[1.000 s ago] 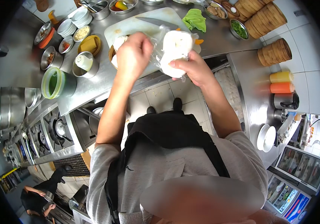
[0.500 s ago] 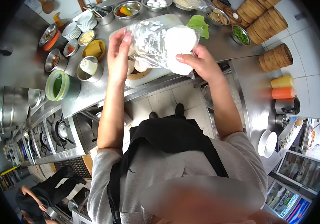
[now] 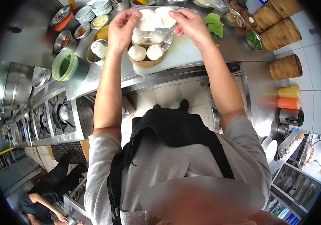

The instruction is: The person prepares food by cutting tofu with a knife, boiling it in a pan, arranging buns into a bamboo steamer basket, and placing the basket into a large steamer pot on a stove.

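Observation:
A see-through plastic bag (image 3: 153, 36) with white rounded pieces (image 3: 148, 23) in it spans the space between my hands. My left hand (image 3: 125, 33) pinches its left side between thumb and fingers. On the other side my right hand (image 3: 190, 27) grips the edge with thumb and forefinger, its other fingers curled loosely. Below the bag stands a round bamboo steamer (image 3: 147, 64) holding white buns, two of them plainly visible: a left bun (image 3: 137, 53) and a right bun (image 3: 155, 52). The bag's lower part hangs over the steamer's far side. Under the steamer lies a white cutting board (image 3: 186, 52).
Left of the board are a squeeze bottle (image 3: 99, 49) in a metal container and a green-filled tub (image 3: 63, 66). A green leaf (image 3: 214, 25) and chopped greens (image 3: 254, 39) lie right. Bamboo steamers (image 3: 281, 33) stack farther right. Another person (image 3: 42, 204) works at lower left.
The bag has gone from lying slanted across both hands to being held by its sides farther up the counter. The buns in the steamer now show more fully.

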The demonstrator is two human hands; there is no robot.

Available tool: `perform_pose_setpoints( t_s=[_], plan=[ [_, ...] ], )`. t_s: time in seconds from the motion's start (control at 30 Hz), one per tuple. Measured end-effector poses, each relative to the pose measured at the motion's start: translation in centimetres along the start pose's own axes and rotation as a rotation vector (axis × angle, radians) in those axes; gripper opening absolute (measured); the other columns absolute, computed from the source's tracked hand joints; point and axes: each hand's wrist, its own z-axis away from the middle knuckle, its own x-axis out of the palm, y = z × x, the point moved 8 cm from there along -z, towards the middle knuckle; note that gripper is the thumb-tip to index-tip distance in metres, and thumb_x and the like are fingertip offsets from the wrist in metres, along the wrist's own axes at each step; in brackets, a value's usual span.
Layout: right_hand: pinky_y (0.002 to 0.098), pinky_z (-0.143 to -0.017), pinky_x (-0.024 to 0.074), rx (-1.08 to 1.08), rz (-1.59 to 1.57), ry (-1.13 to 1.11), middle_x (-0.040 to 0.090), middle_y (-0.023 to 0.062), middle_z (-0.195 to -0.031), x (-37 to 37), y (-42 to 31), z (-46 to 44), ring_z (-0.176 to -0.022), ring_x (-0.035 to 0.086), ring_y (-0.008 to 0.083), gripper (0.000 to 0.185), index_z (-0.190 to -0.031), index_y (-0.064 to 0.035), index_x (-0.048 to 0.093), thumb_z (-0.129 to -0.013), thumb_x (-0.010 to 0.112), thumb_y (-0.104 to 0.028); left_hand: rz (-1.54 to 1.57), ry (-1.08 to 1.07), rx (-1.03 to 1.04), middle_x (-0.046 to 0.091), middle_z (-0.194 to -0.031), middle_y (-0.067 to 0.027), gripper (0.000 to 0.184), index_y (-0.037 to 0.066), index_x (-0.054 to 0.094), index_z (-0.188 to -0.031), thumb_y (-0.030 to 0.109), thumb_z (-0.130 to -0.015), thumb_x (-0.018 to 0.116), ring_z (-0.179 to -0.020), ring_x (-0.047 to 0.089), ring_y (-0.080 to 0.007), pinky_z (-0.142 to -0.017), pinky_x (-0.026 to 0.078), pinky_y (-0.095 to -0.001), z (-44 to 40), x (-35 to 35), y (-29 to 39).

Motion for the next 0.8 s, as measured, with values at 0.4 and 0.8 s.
perform_pose_setpoints(
  t_s=[0.4,0.8],
  plan=[
    [0.0269,-0.073,0.0522,-0.55,0.245,0.3,0.07,0.0062,-0.095,0.6,-1.1,1.4,-0.077,0.066,0.0124,0.028,-0.106,-0.0035,0.077,-0.092,0.075,-0.027,-0.359,0.132,0.156,0.069,-0.1,-0.0056,0.024,0.005,0.078,-0.095,0.028,-0.089,0.078,-0.088,0.063,-0.0147,-0.075,0.049,-0.0288,0.7,-1.7,1.4],
    [0.023,-0.06,0.0477,-0.384,0.019,0.243,0.068,-0.0014,-0.085,0.3,-2.3,0.4,-0.066,0.057,0.0059,0.025,-0.105,-0.0003,0.076,-0.092,0.076,-0.022,-0.205,0.093,0.295,0.071,-0.107,-0.005,0.021,0.003,0.076,-0.097,0.023,-0.093,0.075,-0.092,0.063,-0.0128,-0.078,0.049,-0.0263,0.9,-1.4,3.5]
  ],
)
